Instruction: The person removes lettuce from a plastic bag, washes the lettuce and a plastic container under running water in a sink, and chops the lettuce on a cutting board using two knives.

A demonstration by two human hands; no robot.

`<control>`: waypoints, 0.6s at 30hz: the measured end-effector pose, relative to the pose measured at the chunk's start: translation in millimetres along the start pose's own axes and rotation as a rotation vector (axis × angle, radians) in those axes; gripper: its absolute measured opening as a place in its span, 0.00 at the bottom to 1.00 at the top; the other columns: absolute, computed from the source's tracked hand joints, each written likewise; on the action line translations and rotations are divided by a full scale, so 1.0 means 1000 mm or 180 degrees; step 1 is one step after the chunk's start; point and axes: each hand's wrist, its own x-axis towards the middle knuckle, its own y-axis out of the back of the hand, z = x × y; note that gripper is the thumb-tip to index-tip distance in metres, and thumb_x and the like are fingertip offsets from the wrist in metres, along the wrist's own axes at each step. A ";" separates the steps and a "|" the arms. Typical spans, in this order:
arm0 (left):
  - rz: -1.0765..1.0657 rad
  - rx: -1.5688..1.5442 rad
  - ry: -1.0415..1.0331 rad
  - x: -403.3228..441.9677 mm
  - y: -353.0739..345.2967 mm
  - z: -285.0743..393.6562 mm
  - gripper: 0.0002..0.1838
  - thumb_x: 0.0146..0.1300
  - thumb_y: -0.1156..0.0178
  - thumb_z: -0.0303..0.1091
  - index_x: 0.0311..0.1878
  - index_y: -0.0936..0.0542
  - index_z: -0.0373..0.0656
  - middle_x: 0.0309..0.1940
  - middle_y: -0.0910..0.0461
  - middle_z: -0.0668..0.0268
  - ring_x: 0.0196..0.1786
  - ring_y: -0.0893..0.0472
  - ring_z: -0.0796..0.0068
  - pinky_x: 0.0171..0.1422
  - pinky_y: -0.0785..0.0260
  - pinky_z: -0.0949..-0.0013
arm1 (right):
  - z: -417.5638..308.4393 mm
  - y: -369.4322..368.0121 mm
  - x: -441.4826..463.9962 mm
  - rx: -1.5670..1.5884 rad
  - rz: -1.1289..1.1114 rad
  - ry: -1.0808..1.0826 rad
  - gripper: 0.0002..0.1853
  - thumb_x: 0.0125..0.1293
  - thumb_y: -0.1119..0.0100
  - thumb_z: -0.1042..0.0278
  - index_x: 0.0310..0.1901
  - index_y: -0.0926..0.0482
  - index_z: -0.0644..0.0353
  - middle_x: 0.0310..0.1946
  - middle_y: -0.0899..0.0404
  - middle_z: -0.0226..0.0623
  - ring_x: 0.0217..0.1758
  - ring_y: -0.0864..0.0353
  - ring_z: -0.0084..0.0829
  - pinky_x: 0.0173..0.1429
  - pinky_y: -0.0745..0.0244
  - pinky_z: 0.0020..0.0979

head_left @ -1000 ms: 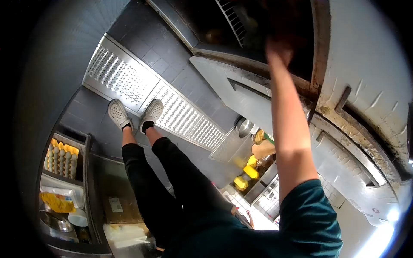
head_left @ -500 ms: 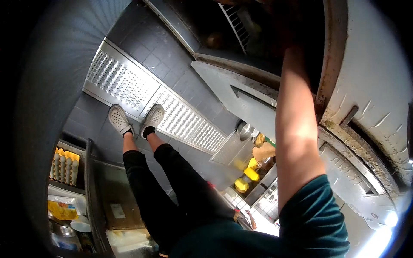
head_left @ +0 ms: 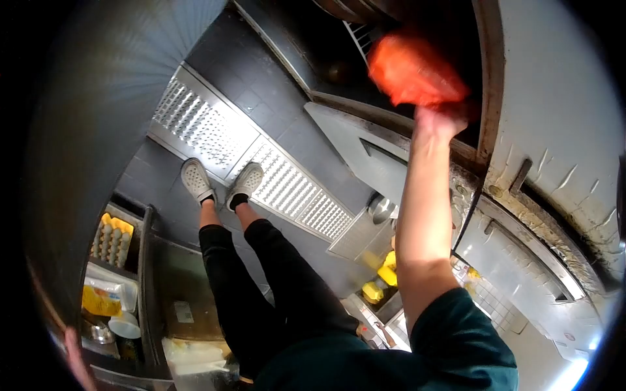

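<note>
**Right hand [head_left: 442,124] and red bag [head_left: 417,68] now in view at the cabinet [head_left: 490,85] opening**

Half a second earlier the hand was lost in the dark interior; it now shows at the opening with the bag. At far left, a blurred sliver is probably part of the left hand [head_left: 78,360]; whether it is open or holds anything cannot be told. Beside it are a yellow packet [head_left: 101,300], an egg tray [head_left: 112,242] and a white cup [head_left: 124,325]. Next come two pale shoes [head_left: 197,181], at the edge of a metal grate [head_left: 207,127], then a white door [head_left: 355,140]. The bag lies just beyond the right hand and up-left of it, its long axis slanting from upper left to lower right. That hand is by far the nearer, apparently closed round the bag's lower end, fingers mostly hidden. The arm is nearly straight, reaching forward, with the wrist just below the bag.
</note>
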 end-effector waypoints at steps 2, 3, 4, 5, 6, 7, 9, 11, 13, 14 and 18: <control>-0.0033 0.0086 0.0195 -0.002 0.000 -0.011 0.40 0.66 0.34 0.43 0.73 0.38 0.32 0.66 0.29 0.46 0.68 0.28 0.57 0.73 0.35 0.53 | 0.005 0.012 -0.042 0.0326 0.0086 -0.0531 0.21 0.72 0.57 0.58 0.58 0.24 0.61 0.62 0.26 0.52 0.67 0.27 0.49 0.71 0.31 0.52; -0.0076 -0.0067 0.0124 -0.002 0.001 -0.005 0.39 0.66 0.33 0.40 0.74 0.38 0.31 0.67 0.30 0.46 0.68 0.29 0.57 0.73 0.35 0.55 | 0.008 0.026 -0.060 0.0273 0.0066 -0.0672 0.20 0.70 0.56 0.59 0.54 0.22 0.62 0.61 0.24 0.50 0.66 0.27 0.49 0.72 0.33 0.52; -0.0123 -0.0219 0.0056 -0.002 0.002 -0.004 0.39 0.66 0.33 0.37 0.74 0.39 0.30 0.68 0.31 0.45 0.69 0.29 0.58 0.73 0.36 0.58 | 0.008 0.035 -0.081 0.0604 -0.0460 -0.0906 0.16 0.69 0.53 0.60 0.48 0.21 0.60 0.58 0.23 0.50 0.66 0.27 0.49 0.72 0.33 0.52; -0.0078 -0.0424 0.0018 -0.007 -0.007 0.006 0.39 0.64 0.31 0.35 0.73 0.38 0.29 0.67 0.31 0.45 0.68 0.29 0.59 0.73 0.37 0.59 | -0.002 0.029 -0.106 0.0708 -0.0522 -0.1141 0.12 0.65 0.50 0.61 0.42 0.22 0.58 0.51 0.22 0.47 0.60 0.26 0.47 0.67 0.31 0.49; -0.0036 -0.0629 -0.0023 -0.012 -0.015 0.016 0.39 0.62 0.29 0.32 0.72 0.37 0.27 0.67 0.31 0.45 0.67 0.28 0.60 0.73 0.37 0.60 | -0.013 0.022 -0.131 0.0808 -0.0576 -0.1380 0.08 0.62 0.47 0.62 0.36 0.24 0.56 0.45 0.21 0.45 0.55 0.25 0.45 0.62 0.29 0.47; 0.0029 -0.0751 -0.0178 -0.016 -0.023 0.020 0.39 0.61 0.28 0.30 0.71 0.35 0.27 0.64 0.28 0.45 0.64 0.26 0.61 0.71 0.35 0.61 | -0.029 0.006 -0.157 0.0680 -0.0159 -0.1636 0.07 0.58 0.42 0.63 0.30 0.27 0.55 0.35 0.21 0.41 0.44 0.22 0.41 0.52 0.25 0.42; -0.0388 -0.1205 -0.0147 -0.031 -0.033 0.053 0.37 0.60 0.27 0.30 0.68 0.33 0.25 0.55 0.20 0.50 0.55 0.20 0.64 0.62 0.28 0.64 | -0.059 0.007 -0.192 0.1030 -0.0788 -0.1777 0.11 0.57 0.37 0.60 0.29 0.27 0.54 0.33 0.22 0.40 0.41 0.23 0.40 0.48 0.27 0.39; -0.0294 -0.1118 -0.0289 -0.055 -0.051 0.079 0.35 0.58 0.26 0.31 0.65 0.31 0.27 0.47 0.16 0.54 0.48 0.17 0.67 0.55 0.24 0.65 | -0.102 0.025 -0.213 0.1013 -0.0984 -0.2081 0.16 0.56 0.32 0.55 0.29 0.28 0.55 0.31 0.23 0.38 0.39 0.25 0.39 0.46 0.29 0.38; -0.0531 -0.1403 -0.0096 -0.088 -0.065 0.118 0.37 0.57 0.25 0.34 0.66 0.31 0.29 0.45 0.15 0.52 0.46 0.16 0.65 0.54 0.24 0.65 | -0.148 0.031 -0.229 0.0834 -0.1488 -0.2106 0.21 0.58 0.30 0.47 0.27 0.28 0.55 0.31 0.23 0.38 0.38 0.25 0.39 0.45 0.29 0.38; -0.0745 -0.1254 -0.0002 -0.105 -0.066 0.145 0.40 0.57 0.25 0.36 0.68 0.33 0.30 0.48 0.17 0.48 0.49 0.16 0.61 0.57 0.25 0.63 | -0.173 0.036 -0.236 0.0544 -0.1498 -0.2047 0.23 0.59 0.30 0.44 0.27 0.28 0.56 0.31 0.23 0.39 0.37 0.25 0.38 0.44 0.29 0.37; -0.0946 -0.1248 -0.1349 -0.181 -0.103 0.190 0.49 0.59 0.28 0.45 0.75 0.43 0.30 0.68 0.35 0.35 0.71 0.31 0.46 0.74 0.37 0.56 | -0.259 0.029 -0.260 -0.0202 -0.1579 -0.1816 0.26 0.64 0.35 0.43 0.24 0.27 0.59 0.27 0.23 0.39 0.31 0.25 0.36 0.38 0.29 0.36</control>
